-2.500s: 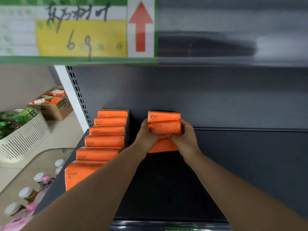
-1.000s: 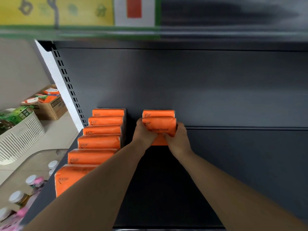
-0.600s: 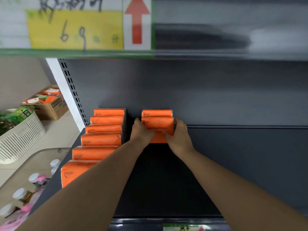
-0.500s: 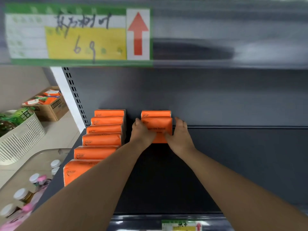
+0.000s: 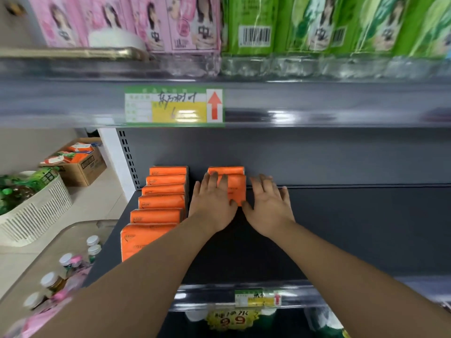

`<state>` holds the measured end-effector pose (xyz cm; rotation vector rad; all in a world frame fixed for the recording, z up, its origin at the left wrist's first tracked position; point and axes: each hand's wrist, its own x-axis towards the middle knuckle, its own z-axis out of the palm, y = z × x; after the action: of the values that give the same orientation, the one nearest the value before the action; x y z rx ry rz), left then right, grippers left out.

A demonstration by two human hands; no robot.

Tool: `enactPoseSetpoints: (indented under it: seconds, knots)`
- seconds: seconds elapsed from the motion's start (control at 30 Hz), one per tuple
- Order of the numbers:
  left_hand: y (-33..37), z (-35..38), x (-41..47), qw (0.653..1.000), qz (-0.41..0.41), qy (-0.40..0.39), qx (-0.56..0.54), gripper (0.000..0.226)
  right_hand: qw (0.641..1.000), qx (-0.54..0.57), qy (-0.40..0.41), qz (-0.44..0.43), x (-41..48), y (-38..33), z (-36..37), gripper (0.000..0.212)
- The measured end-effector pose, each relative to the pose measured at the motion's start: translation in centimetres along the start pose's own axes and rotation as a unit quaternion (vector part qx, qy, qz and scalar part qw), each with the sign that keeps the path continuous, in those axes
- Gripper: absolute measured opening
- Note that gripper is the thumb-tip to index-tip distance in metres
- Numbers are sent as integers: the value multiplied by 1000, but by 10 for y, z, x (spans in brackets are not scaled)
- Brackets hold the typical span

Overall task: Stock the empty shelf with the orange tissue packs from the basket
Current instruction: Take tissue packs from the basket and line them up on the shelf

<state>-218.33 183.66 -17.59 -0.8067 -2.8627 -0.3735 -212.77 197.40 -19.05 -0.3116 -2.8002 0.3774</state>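
From the head view, two orange tissue packs stand on edge at the back edge of the shelf (image 5: 341, 228), the front pack (image 5: 235, 189) leaning against the back pack (image 5: 225, 170). They start a second row just beside the full row of six (image 5: 161, 203) that runs along the left edge from back to front. The left hand (image 5: 214, 206) lies flat with straight fingers on the front pack's face. The right hand (image 5: 268, 206) is spread just to the pack's right, gripping nothing; motion blur leaves it unclear whether its thumb touches the pack. These packs look light and soft, in slick plastic wrap, so they probably squash under a hard pinch and tip easily. They are best taken by the two short ends, one palm on each. Half a second ago both hands bracketed the front pack by its sides; now the fingers have opened and the right hand has slid off sideways, so the pack stands released.
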Motion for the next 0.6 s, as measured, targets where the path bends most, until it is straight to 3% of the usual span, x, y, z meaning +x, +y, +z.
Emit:
enactPoseSetpoints:
  seconds: [0.33, 0.6]
  knots:
    - [19, -5, -52, 997, 25, 38, 67, 74, 999, -51, -8, -7, -53, -9, -27, 70]
    - [28, 3, -104, 996, 27, 14, 88, 74, 996, -80, -33, -6, -104, -10, -29, 73]
